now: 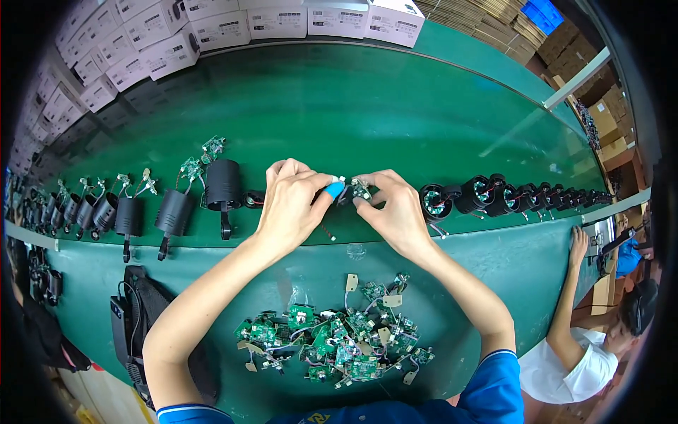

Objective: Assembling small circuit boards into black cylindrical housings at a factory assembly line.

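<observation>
A: Lighting?
B: Bright, fairly even; diffuse glare on the glossy green counter [395, 106].
A: Sharpness?
B: Bare left hand [291, 201] and bare right hand [392, 205] crisp. Row of white cardboard boxes [277, 22] curves under fisheye distortion; rim fades black.

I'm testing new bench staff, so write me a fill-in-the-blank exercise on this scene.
1. On the left hand, the finger cover is coloured ____.
2. The right hand holds a small circuit ____.
3. The black bag lies to the ____ of the circuit-board pile.

Missing words: blue; board; left.
</observation>
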`<state>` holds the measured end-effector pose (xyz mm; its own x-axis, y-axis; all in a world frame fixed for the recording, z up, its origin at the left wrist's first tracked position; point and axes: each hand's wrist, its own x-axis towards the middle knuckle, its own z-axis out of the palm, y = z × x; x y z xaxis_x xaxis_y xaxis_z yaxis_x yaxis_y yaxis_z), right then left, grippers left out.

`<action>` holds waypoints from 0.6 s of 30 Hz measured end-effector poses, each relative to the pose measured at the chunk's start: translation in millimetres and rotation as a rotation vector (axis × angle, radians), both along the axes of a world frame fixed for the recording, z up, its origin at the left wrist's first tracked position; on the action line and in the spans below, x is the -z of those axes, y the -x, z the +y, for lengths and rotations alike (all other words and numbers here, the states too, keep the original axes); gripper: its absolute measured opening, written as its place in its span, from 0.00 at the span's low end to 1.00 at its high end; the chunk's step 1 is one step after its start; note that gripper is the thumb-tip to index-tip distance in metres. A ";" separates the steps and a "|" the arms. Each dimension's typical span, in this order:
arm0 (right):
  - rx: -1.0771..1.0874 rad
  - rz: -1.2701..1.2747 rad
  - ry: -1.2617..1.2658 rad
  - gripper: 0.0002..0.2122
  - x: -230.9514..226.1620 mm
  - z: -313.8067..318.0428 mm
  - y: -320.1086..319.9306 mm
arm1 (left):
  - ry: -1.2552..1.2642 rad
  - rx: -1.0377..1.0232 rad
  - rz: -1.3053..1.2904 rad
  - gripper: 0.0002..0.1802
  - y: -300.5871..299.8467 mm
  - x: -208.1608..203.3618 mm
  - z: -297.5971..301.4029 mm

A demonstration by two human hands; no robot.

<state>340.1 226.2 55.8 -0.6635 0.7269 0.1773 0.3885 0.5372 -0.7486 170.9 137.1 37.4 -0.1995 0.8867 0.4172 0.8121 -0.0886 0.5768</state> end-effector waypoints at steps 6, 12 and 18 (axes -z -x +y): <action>0.028 0.055 0.032 0.13 -5.0 -2.4 3.4 | 0.060 0.027 0.012 0.09 0.6 -4.9 2.0; 0.045 -0.012 -0.057 0.11 -2.9 -2.7 2.4 | 0.004 0.044 0.165 0.08 -0.5 -1.4 3.4; 0.052 -0.029 -0.104 0.09 -2.4 -4.2 0.5 | -0.021 0.091 0.229 0.06 -0.6 -1.5 6.9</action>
<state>339.7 222.0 58.2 -0.6313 0.7391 0.2349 0.4390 0.5902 -0.6775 171.5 144.0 38.9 -0.0171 0.8875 0.4605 0.9095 -0.1775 0.3758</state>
